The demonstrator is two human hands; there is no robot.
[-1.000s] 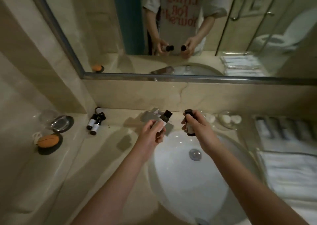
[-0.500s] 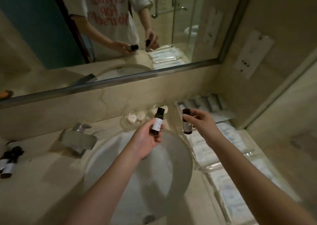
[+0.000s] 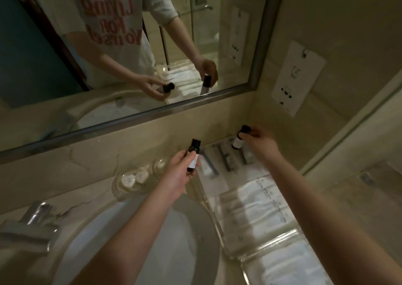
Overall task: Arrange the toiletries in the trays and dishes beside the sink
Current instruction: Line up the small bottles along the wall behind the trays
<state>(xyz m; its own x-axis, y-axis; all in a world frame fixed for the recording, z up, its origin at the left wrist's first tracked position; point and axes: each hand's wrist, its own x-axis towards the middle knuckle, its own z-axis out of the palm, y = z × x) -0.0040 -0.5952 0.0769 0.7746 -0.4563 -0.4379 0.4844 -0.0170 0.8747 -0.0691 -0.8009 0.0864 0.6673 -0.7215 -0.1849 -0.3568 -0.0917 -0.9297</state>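
1. Fingers point(image 3: 181, 157) and thumb of the left hand point(image 3: 177, 176) are curled round the left bottle point(image 3: 193, 156). It is a dark bottle with a black cap and a white label, held nearly upright.
2. The right hand point(image 3: 262, 142) pinches the right bottle point(image 3: 238, 140) at its neck, just under the cap. The body hangs tilted, with its base lower and to the left.
3. Half a second ago the two bottles were close together in front of the dishes. Since then the right hand has gone out to the right and back toward the wall corner, so the bottles are now well apart.
4. The right bottle now hangs over the far tray point(image 3: 226, 162), above its row of dark-tipped items, and I cannot tell whether it touches anything.
5. The left hand has shifted too. It was over the sink point(image 3: 152, 241) and is now held above the counter between the dishes and the trays.
6. The left forearm reaches up across the basin rim with the palm turned right. The right arm is stretched further, with the wrist bent and the back of the hand up.
7. The near dish point(image 3: 121, 190) holds two round white pieces. The second dish point(image 3: 159, 165) is partly hidden by the left hand.
8. The near tray point(image 3: 261, 257) holds flat white packets.
9. The tap point(image 3: 32, 221) is at the left, and the mirror point(image 3: 130, 45) repeats both hands and bottles.
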